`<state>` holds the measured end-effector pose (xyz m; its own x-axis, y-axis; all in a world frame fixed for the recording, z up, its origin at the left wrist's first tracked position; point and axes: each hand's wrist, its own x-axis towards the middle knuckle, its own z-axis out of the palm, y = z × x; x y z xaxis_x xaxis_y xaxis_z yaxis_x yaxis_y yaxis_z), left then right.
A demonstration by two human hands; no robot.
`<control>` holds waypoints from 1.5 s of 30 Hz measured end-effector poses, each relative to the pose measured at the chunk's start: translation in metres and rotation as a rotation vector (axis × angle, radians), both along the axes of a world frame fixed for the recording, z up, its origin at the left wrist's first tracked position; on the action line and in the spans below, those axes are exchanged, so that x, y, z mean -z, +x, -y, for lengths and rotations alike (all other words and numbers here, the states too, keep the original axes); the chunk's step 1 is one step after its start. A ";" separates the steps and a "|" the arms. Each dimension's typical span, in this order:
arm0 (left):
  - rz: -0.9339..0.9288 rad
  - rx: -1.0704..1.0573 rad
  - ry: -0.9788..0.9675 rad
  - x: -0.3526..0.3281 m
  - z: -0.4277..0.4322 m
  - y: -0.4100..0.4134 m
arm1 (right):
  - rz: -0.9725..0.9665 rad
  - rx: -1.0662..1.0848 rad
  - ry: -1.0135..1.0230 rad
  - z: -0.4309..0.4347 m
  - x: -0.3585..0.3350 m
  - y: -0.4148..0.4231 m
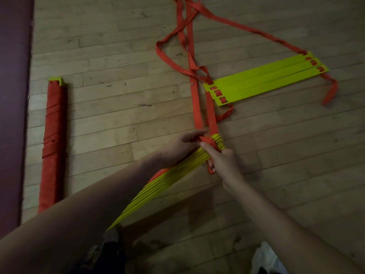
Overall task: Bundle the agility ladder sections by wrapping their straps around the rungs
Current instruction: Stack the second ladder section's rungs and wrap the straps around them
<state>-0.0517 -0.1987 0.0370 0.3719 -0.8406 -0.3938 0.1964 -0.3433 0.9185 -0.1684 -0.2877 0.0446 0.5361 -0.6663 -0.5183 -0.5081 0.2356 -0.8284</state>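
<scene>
Two bare forearms reach in from the bottom edge, above a dark shape [102, 254] and a pale one [264, 258], both too dim to make out. Between the arms a stack of yellow rungs [158, 192] is held slanting above the wooden floor [296, 155], its near end hidden under the left forearm. The left hand [183, 143] has its grip curled round the stack close to the far end. There an orange strap [212, 144] is wound across the rungs. The right hand [221, 161] pinches this strap, thumb pressed on the wound part, and a small loop of strap hangs by its lower fingers. From the stack's far end two lengths of strap run up across the floor, past three loose rungs [262, 78] that lie flat, side by side, still threaded on the strap at both ends. Beyond these the strap crosses over itself in slack loops and runs out at the top edge. Short tails of strap trail off both ends of the loose rungs. Well to the left lies a wrapped bundle [52, 139], covered in orange strap with only a yellow tip showing at its far end. It lies just beside a dark purple mat [13, 95] along the floor's left edge.
</scene>
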 end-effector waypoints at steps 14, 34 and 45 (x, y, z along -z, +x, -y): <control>0.720 -0.046 0.060 0.009 -0.042 -0.017 | -0.009 0.010 0.049 0.002 0.007 0.001; -0.621 0.353 0.421 -0.001 -0.046 0.024 | 0.107 -0.131 0.036 0.009 -0.002 -0.002; -0.486 0.233 0.366 -0.012 -0.051 0.031 | 0.139 -0.321 0.323 0.021 0.008 -0.013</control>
<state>-0.0211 -0.1473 0.0492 -0.0970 -0.6571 -0.7475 0.4427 -0.7011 0.5589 -0.1816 -0.3085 0.0370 0.7678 -0.2715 -0.5803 -0.4868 0.3416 -0.8039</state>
